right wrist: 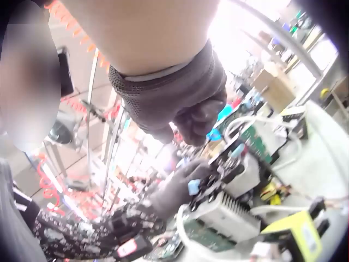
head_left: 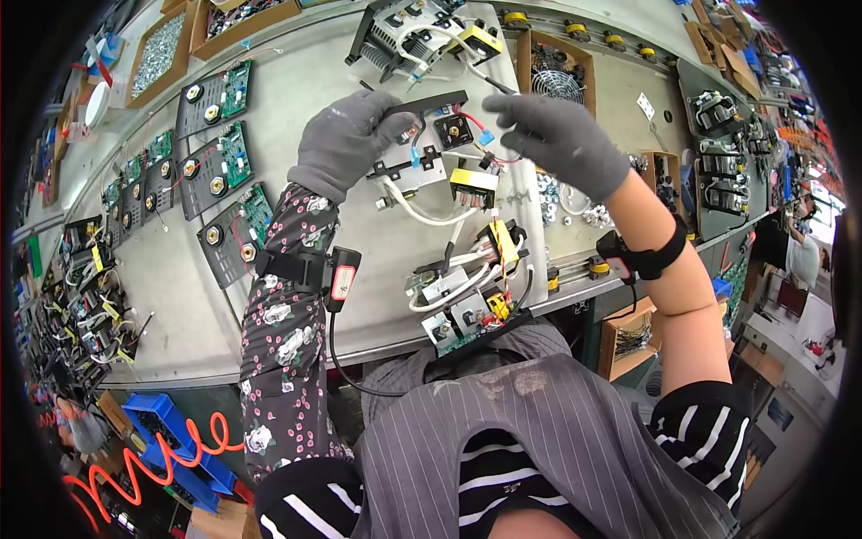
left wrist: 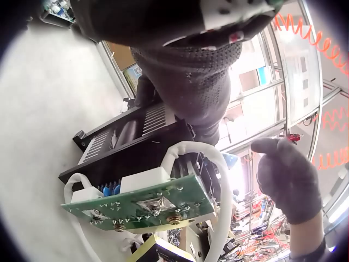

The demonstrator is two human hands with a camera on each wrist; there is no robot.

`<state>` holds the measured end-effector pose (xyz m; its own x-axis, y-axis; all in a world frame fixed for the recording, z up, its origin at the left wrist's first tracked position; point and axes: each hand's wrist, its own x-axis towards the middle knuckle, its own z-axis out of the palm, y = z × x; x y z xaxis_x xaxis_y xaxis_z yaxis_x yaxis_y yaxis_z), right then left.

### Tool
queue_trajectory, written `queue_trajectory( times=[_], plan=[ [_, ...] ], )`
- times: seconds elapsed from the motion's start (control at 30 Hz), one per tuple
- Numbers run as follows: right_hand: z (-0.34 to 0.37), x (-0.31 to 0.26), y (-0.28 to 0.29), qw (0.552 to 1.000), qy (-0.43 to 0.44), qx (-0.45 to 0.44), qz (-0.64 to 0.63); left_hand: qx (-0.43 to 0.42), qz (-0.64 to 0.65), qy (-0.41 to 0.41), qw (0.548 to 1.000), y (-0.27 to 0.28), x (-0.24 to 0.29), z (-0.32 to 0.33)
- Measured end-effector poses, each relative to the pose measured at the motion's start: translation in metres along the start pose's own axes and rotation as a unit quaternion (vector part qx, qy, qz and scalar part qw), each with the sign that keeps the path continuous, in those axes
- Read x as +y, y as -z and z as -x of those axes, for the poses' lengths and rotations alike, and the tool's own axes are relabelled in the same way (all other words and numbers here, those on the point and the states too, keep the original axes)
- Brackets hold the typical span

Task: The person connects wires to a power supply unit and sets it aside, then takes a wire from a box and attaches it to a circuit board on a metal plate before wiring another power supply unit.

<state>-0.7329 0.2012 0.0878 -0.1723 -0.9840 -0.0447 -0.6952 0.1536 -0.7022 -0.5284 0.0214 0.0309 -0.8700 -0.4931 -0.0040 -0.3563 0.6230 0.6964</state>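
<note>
In the head view, my gloved left hand grips the upper left part of a heat-sink circuit unit, its thumb beside a black edge strip. The unit carries a black square component, a yellow-wrapped transformer, thick white cables and a red wire with a blue connector. Seen from the left wrist, its green circuit board lies below the hand. My gloved right hand hovers right of the unit, fingers loosely bent and holding nothing.
Similar units stand behind and in front on the table. Black panels with green boards lie at left. A box with a fan grille stands behind the right hand; loose hardware lies near its wrist.
</note>
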Motion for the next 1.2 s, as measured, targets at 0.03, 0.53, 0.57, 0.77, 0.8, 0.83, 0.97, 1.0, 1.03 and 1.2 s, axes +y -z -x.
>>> queue_trajectory(
  times=[0.03,0.53,0.57,0.77,0.8,0.83,0.97,1.0,1.03,1.2],
  plan=[
    [0.002,0.003,-0.003,0.999,0.017,-0.031,0.006,0.010,0.004,-0.007,1.000,0.000,-0.001,0.000],
    [-0.037,0.001,-0.036,0.987,0.119,0.039,0.103,0.019,-0.021,-0.035,0.999,-0.004,-0.007,-0.001],
    [-0.039,-0.003,-0.031,0.987,0.119,0.037,0.102,0.019,-0.020,-0.034,0.999,-0.004,-0.007,-0.001],
    [-0.054,-0.020,0.001,0.939,0.090,-0.212,0.257,0.023,-0.040,-0.015,0.999,0.000,-0.002,0.000],
    [-0.054,-0.014,0.003,0.936,0.091,-0.221,0.258,0.018,-0.045,-0.015,0.999,0.001,-0.001,-0.001],
    [-0.056,-0.010,0.005,0.934,0.093,-0.230,0.259,0.012,-0.048,-0.014,0.999,0.001,-0.001,-0.002],
    [-0.067,-0.008,0.007,0.942,0.031,-0.268,0.201,0.029,-0.023,-0.002,0.999,-0.003,-0.007,-0.001],
    [-0.070,-0.010,0.007,0.935,0.008,-0.287,0.209,0.025,-0.028,0.000,0.999,-0.004,-0.008,-0.001],
    [-0.072,-0.012,0.006,0.934,0.010,-0.290,0.207,0.023,-0.033,0.002,0.999,-0.004,-0.009,-0.002],
    [-0.070,-0.016,0.004,0.933,0.046,-0.265,0.239,0.040,-0.069,-0.032,0.996,-0.002,-0.006,-0.001]
  ],
)
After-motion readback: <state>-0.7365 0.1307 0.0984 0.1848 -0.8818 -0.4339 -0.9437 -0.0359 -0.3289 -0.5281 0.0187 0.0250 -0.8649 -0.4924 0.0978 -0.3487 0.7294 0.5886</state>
